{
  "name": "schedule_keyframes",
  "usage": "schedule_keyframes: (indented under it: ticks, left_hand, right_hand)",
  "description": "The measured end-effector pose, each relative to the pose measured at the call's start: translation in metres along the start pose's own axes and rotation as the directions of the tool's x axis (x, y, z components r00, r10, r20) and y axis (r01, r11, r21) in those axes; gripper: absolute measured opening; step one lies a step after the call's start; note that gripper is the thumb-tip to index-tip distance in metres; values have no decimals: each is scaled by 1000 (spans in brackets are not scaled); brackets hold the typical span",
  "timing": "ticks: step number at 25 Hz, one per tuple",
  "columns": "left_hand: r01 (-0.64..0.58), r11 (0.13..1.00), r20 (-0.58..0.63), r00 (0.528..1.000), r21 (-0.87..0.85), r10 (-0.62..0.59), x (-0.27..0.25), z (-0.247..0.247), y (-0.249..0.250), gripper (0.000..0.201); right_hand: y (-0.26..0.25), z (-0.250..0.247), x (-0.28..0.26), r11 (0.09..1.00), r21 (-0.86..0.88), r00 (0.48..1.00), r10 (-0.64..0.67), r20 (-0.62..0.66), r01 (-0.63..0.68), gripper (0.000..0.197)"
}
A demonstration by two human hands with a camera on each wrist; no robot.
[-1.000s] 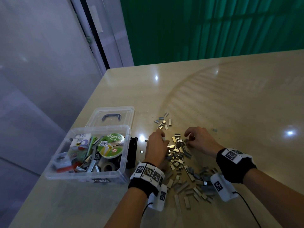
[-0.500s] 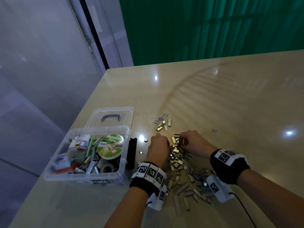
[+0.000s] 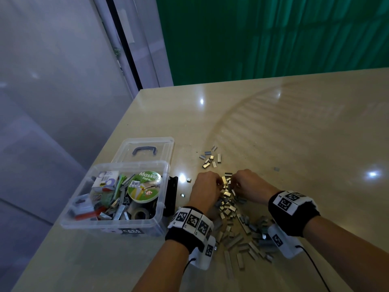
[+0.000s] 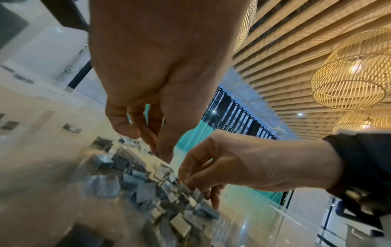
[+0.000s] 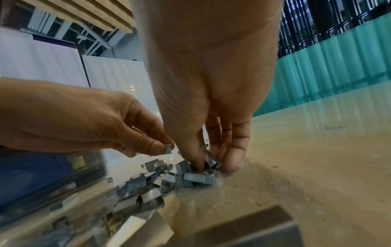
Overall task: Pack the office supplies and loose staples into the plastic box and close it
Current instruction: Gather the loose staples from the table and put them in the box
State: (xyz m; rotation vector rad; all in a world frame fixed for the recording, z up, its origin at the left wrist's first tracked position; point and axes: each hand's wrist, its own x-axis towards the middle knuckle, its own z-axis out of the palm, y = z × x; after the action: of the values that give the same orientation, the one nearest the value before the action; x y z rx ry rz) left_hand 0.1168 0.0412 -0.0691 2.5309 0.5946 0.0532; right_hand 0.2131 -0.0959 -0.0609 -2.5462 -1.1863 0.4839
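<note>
Loose silver staples (image 3: 229, 205) lie heaped on the beige table (image 3: 294, 133) between my wrists. My left hand (image 3: 212, 182) hovers over the far end of the heap and pinches a small staple piece (image 5: 168, 149) between thumb and forefinger. Beside it, my right hand (image 3: 240, 183) has its fingertips (image 5: 198, 164) dug into the heap and curled round several staples. The clear plastic box (image 3: 162, 209) stands left of my left hand, holding a masking tape roll (image 3: 145, 186), cartons and staple strips. Its lid (image 3: 145, 150) lies open behind it.
A smaller scatter of staples (image 3: 210, 159) lies beyond the hands, and single pieces (image 3: 276, 169) sit apart. A black object (image 3: 171, 194) stands between box and left hand. The table's left edge runs just past the box.
Both hands have drawn together over the far end of the heap. The left hand now pinches a staple piece and the right hand's fingers have closed into the pile.
</note>
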Motion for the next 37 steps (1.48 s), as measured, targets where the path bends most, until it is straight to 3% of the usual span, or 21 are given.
schedule_keyframes:
  ticks: [8, 13, 15, 16, 20, 24, 27, 32, 34, 37]
  left_hand:
    - [-69, 997, -42, 997, -46, 68, -12, -22, 3, 19]
    - [-61, 996, 9, 998, -71, 62, -19, -24, 2, 21]
    - [-73, 995, 9, 997, -69, 74, -24, -33, 6, 20]
    - [-81, 993, -10, 997, -89, 81, -28, -39, 9, 19]
    - [-165, 946, -113, 984, -279, 138, -66, -80, 16, 13]
    - [-221, 935, -322, 938, -276, 126, -99, -133, -10, 12]
    - [-174, 957, -451, 891, -231, 53, -112, -160, -46, 9]
    - [40, 973, -504, 850, -229, -154, -126, -177, -102, 10]
    - [101, 971, -505, 840, -218, -201, -126, -183, -119, 12]
    - [134, 973, -482, 851, -189, -210, -117, -188, -131, 12]
  right_hand:
    - [-1, -2, -1, 998, -61, 1000, 6, -2, -6, 8]
    - [-9, -10, -10, 997, -81, 999, 5, 42, -1, 16]
    - [-12, -14, -12, 996, -90, 999, -20, 48, 25, 8]
    - [-14, -18, -12, 996, -80, 999, -37, 39, 41, 2]
    - [-21, -43, -10, 988, -87, 992, -129, -5, 128, 9]
    - [-51, -60, 10, 966, -71, 967, -252, -31, 249, 23]
    - [-66, -49, 21, 962, -115, 969, -245, 28, 246, 19]
    - [-63, -25, 25, 975, -104, 979, -188, 74, 195, 12]
    - [-78, -30, 23, 973, -36, 974, -227, 19, 227, 16]
    - [-127, -46, 24, 932, 74, 922, -336, -193, 355, 10]
